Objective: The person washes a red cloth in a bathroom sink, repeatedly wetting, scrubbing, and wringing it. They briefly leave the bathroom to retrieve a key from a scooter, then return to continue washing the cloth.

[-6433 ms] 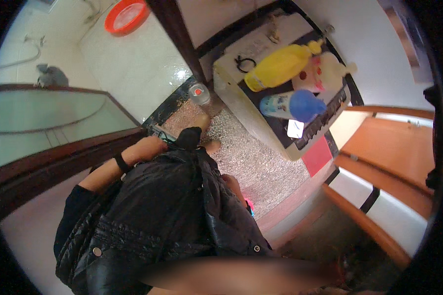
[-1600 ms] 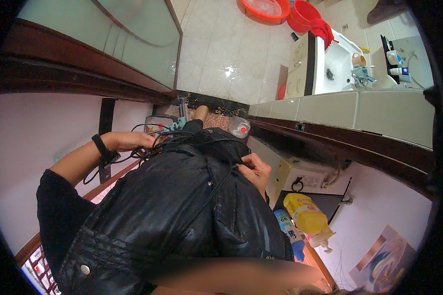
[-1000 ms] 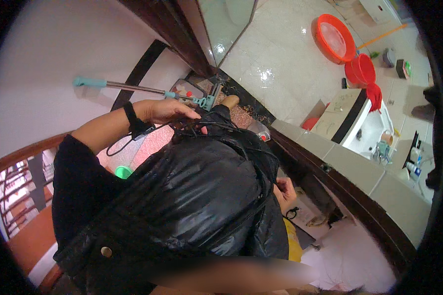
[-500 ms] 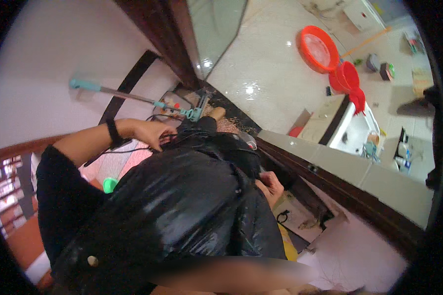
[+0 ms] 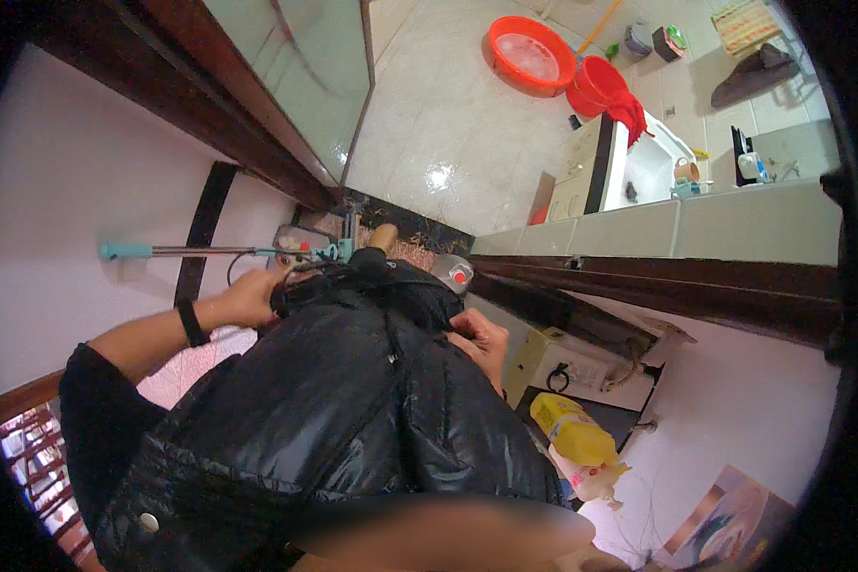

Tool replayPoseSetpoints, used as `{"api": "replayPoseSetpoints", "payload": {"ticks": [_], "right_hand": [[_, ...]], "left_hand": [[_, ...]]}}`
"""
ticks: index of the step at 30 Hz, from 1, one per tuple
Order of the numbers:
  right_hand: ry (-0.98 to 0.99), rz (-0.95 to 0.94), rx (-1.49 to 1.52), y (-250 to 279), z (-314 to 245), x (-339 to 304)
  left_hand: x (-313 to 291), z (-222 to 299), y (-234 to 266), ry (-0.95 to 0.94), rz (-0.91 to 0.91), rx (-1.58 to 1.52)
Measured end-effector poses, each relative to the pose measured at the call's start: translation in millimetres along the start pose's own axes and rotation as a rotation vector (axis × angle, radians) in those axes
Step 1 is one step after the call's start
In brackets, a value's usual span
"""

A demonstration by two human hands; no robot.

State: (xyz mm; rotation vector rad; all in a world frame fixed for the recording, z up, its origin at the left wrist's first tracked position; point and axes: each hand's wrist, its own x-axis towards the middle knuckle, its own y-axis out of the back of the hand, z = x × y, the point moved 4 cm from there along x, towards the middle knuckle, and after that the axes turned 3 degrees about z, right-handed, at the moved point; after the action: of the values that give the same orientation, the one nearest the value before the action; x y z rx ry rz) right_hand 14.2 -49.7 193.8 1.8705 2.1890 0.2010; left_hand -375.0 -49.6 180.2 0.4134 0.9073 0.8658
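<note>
A glossy black padded jacket [image 5: 324,400] covers my body. At the left side of its lower part, my left hand [image 5: 253,296] is closed with its fingers curled into the black fabric; a black band circles that wrist. Thin black cords [image 5: 300,272] run beside these fingers. My right hand [image 5: 481,343] is bent against the jacket's right edge, thumb and fingers pinching the cloth there. The fingertips of both hands are partly hidden by the dark folds. Beyond my left hand, a mop [image 5: 186,252] with a teal and silver handle reaches toward the wall.
A doorway opens onto a wet tiled floor [image 5: 448,133]. Inside are an orange basin [image 5: 496,57] of sudsy water, a red bucket [image 5: 593,84] with red cloth, and a white sink [image 5: 653,157]. A yellow package [image 5: 572,429] lies at right; a glass door [image 5: 296,67] stands left.
My view has turned, so the bathroom has shifted left and the yellow package shows more fully. Both hands remain at the jacket, with the left hand's fingers more curled in.
</note>
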Motion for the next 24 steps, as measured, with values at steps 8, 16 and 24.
{"api": "replayPoseSetpoints", "payload": {"ticks": [8,16,24], "right_hand": [[0.059,0.031,-0.040,-1,12,-4],[0.127,-0.051,-0.095,-8,18,1],[0.164,-0.110,-0.084,-17,30,1]], "left_hand": [[-31,-4,-17,0.183,-0.427,-0.554],[-33,-15,-21,0.190,-0.187,-0.074],[-54,-3,-14,0.368,-0.335,-0.460]]}}
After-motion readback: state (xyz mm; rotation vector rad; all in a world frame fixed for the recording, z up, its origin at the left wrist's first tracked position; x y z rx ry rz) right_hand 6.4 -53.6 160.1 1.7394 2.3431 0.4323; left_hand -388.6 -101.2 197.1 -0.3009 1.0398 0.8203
